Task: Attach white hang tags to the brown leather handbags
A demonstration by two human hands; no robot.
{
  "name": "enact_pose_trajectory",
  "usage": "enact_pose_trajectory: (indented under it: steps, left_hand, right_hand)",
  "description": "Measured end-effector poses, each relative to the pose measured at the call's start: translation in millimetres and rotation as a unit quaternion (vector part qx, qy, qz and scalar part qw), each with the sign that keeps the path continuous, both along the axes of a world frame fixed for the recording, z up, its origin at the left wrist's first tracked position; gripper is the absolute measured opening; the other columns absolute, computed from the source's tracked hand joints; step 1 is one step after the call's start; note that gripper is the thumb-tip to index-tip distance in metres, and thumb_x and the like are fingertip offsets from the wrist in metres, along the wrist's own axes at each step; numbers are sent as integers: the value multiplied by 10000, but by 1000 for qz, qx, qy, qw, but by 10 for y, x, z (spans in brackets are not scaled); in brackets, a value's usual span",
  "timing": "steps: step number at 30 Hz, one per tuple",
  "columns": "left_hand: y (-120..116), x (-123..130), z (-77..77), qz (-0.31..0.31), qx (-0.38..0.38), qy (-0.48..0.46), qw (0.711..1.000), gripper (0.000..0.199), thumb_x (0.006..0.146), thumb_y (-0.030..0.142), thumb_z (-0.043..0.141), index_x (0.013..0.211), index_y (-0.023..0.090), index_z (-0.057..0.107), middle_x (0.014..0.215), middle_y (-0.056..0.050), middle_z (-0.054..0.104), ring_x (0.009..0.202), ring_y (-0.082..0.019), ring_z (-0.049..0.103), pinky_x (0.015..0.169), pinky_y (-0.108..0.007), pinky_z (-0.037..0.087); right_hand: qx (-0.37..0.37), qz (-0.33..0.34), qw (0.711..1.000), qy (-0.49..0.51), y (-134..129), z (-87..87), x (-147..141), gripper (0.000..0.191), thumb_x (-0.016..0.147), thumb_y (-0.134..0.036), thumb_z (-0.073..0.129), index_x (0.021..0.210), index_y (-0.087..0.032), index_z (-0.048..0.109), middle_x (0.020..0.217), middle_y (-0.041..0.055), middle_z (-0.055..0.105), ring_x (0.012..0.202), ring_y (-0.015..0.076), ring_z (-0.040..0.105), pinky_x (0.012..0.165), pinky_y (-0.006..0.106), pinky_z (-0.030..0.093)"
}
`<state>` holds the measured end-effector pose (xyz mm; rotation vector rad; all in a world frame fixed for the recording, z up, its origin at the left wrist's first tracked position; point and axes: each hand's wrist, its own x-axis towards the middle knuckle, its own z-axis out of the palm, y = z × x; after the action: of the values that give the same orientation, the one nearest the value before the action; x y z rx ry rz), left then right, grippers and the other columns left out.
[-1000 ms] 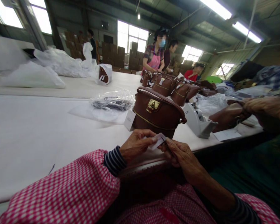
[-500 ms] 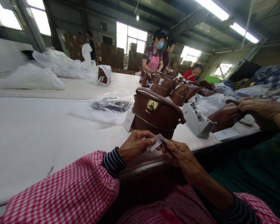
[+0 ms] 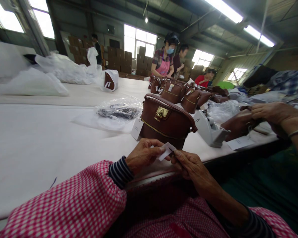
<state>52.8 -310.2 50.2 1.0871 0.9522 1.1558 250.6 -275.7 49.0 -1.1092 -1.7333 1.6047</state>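
Note:
My left hand (image 3: pixel 144 154) pinches a small white slip of paper (image 3: pixel 166 151) between thumb and fingers, just in front of the table edge. Closed around a thin dark pointed tool, my right hand (image 3: pixel 190 163) brings its tip (image 3: pixel 172 149) against the slip's right part; most of the tool is hidden by the fingers. Directly behind both hands, a brown handbag (image 3: pixel 167 122) stands upright on the table. It has a gold clasp (image 3: pixel 161 113), and a white hang tag (image 3: pixel 137 129) rests at its left side.
A grey-white tape dispenser (image 3: pixel 211 132) stands right of the bag. Another person's hand (image 3: pixel 273 114) holds a brown bag (image 3: pixel 239 124) farther right. Dark straps in clear plastic (image 3: pixel 119 110) lie left. More brown bags (image 3: pixel 173 91) crowd the table behind, near other people.
Both hands stay almost in place, the right one shifting slightly while the tool tip remains at the slip. The other person's hand at the right has moved a little.

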Motion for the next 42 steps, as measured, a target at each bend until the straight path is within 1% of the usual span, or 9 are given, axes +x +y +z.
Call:
enact_pose_trajectory:
  steps: [5, 8, 11, 15, 18, 29, 34, 38, 42]
  left_hand:
    - [7, 4, -31, 2, 2, 15, 1000, 271, 805, 378, 699, 846, 110, 709, 705, -42, 715, 410, -23, 313, 436, -238, 150]
    - [11, 7, -74, -13, 19, 26, 999, 281, 812, 384, 686, 843, 107, 715, 726, -51, 715, 464, -45, 351, 473, -246, 187]
    - [15, 7, -103, -23, 24, 34, 999, 314, 803, 424, 695, 852, 115, 718, 724, -46, 705, 488, -62, 361, 489, -257, 186]
    - [10, 15, -79, -17, 9, 41, 999, 342, 775, 458, 720, 844, 123, 709, 698, -39, 697, 481, -66, 360, 485, -248, 197]
    - [5, 23, -59, -26, -1, 26, 999, 311, 782, 436, 717, 831, 130, 691, 717, -39, 712, 461, -52, 341, 475, -240, 194]
    - [2, 20, -98, -43, 1, -6, 999, 271, 794, 386, 720, 844, 120, 696, 708, -46, 710, 487, -55, 379, 497, -245, 204]
    - [1, 29, -104, -49, -6, -37, 998, 262, 787, 378, 735, 845, 126, 693, 741, -58, 729, 559, -90, 501, 548, -238, 299]
    - [-7, 36, -89, -45, -12, -47, 998, 238, 793, 357, 734, 830, 126, 689, 742, -60, 738, 558, -85, 507, 560, -233, 322]
    - [-11, 38, -61, -39, -17, -46, 998, 235, 789, 353, 742, 822, 125, 690, 737, -64, 747, 524, -73, 478, 547, -230, 322]
  right_hand:
    - [18, 1, 1000, -2, 0, 21, 3, 555, 873, -702, 554, 801, -154, 604, 576, -56, 352, 482, 59, 261, 447, 229, 150]
    - [30, 3, 1000, -9, -4, 47, -31, 565, 874, -703, 550, 793, -149, 628, 568, -56, 339, 486, 63, 259, 454, 232, 163]
    - [39, 3, 999, -17, -3, 61, -68, 572, 881, -698, 547, 737, -148, 614, 567, -52, 341, 496, 66, 268, 462, 235, 178]
    - [41, 9, 999, -14, 12, 37, -83, 569, 904, -691, 524, 721, -156, 591, 576, -50, 336, 504, 69, 268, 463, 238, 167]
    - [40, 10, 999, -8, 13, 15, -74, 557, 921, -678, 513, 722, -161, 572, 584, -54, 324, 508, 68, 253, 460, 239, 157]
    - [26, 9, 1000, 15, -34, 11, -79, 551, 908, -674, 548, 733, -153, 582, 581, -56, 337, 513, 62, 248, 462, 239, 153]
    - [17, 20, 999, 33, -40, -41, -56, 553, 925, -674, 519, 745, -154, 578, 584, -52, 364, 510, 61, 262, 463, 238, 161]
    - [15, 25, 998, 53, -47, -50, -53, 521, 949, -636, 512, 761, -155, 586, 597, -48, 374, 517, 63, 266, 466, 237, 162]
    - [14, 18, 999, 46, -58, -19, -68, 537, 926, -657, 535, 755, -152, 593, 578, -53, 354, 502, 61, 248, 457, 239, 143]
